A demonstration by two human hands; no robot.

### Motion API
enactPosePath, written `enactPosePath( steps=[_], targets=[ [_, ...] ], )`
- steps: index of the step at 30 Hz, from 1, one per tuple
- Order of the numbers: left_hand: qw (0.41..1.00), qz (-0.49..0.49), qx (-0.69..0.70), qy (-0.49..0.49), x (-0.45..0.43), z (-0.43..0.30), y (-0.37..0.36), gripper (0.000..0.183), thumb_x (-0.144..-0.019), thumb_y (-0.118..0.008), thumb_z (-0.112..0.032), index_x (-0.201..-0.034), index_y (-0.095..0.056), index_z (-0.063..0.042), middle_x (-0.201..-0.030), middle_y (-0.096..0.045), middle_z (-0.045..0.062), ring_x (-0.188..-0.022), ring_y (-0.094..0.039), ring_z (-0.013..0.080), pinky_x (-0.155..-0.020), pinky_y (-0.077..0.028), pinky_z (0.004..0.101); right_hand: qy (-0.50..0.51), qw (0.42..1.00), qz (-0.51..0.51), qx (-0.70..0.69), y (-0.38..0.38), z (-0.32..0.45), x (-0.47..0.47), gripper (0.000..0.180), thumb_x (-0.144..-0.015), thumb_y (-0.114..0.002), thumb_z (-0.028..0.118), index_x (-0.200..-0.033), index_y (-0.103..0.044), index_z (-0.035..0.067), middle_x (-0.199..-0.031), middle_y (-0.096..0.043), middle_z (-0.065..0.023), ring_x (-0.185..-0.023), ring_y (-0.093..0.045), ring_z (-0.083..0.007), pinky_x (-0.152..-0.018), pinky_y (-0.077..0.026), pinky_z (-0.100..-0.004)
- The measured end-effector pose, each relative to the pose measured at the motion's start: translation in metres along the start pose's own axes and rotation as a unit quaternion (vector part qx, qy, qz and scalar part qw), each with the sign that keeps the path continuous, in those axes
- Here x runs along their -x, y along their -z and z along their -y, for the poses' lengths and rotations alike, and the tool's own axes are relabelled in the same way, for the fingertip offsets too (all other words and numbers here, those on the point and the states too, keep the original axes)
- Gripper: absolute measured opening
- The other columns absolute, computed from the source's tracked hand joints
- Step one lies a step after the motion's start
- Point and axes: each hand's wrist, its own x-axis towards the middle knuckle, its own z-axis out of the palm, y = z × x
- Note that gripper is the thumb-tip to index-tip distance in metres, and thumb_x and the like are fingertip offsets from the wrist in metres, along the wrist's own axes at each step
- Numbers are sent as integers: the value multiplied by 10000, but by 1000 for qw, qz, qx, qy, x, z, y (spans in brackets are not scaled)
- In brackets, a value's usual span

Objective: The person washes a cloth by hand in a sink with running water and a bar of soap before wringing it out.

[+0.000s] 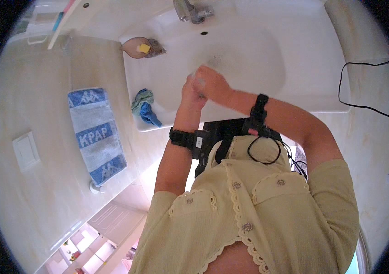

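Note:
My left hand point(191, 91) and my right hand point(214, 83) are pressed together over the front of a white washbasin point(311, 68). Between them they grip a small pale cloth point(201, 81), mostly hidden by the fingers; its exact kind cannot be made out. Fine bubbles or droplets show in the bowl just beyond the hands. On the basin's left rim lie a crumpled green cloth point(143, 100) and a blue cloth point(149, 114). A leaf-shaped soap dish point(133, 48) with a yellow piece of soap point(143, 48) sits at the back left corner.
A metal faucet point(194, 13) stands at the back of the basin. A blue and white towel point(97, 135) hangs on the left wall, near a white switch plate point(26, 150). At the right, a black cable point(343, 82) loops over the basin's edge. Black straps with devices circle both forearms.

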Motion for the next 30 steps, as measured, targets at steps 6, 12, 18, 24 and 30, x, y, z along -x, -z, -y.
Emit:
enactPosePath(
  steps=[6, 12, 18, 24, 30],
  targets=[
    [984, 83, -137, -83, -19, 11, 26, 296, -861, -361, -337, -1021, -431, -98, -1004, -487, 70, -946, -492, 237, -755, -435, 416, -158, 985, -58, -38, 2, -11, -4, 290, -796, -487, 287, -814, -539, 2, -862, -514, -187, -810, -509, -359, -697, -424, -430],
    [961, 29, -267, -63, 4, 13, -11, 422, -742, -535, -256, -1074, -378, -47, -968, -516, 92, -896, -527, 239, -731, -452, 358, -201, 979, -35, 24, -2, -50, -7, 370, -827, -418, 358, -829, -545, 10, -845, -535, -210, -816, -514, -381, -705, -425, -428],
    [922, 37, -320, -216, -6, -3, 6, 352, -732, -594, -172, -1015, -431, -41, -899, -530, 76, -757, -519, 168, -566, -405, 258, -386, 832, 78, -391, 19, -80, -10, 408, -837, -432, 402, -956, -519, 22, -860, -536, -89, -770, -539, -198, -679, -437, -319],
    [987, 85, -52, -129, -6, -17, 17, 209, -790, -536, -110, -982, -478, -53, -831, -534, 51, -626, -499, 107, -445, -376, 211, -369, 766, 225, -475, 41, -51, 3, 420, -782, -587, 240, -1119, -435, 40, -792, -526, -24, -715, -518, -143, -628, -426, -247],
    [990, 53, -4, -127, -42, 8, 56, 233, -839, -465, -175, -1043, -434, -68, -902, -517, 67, -722, -531, 160, -560, -457, 258, -253, 941, 169, -147, 0, -23, 2, 330, -787, -578, 244, -1032, -416, 94, -738, -535, -88, -674, -553, -175, -562, -424, -291]
  ],
)
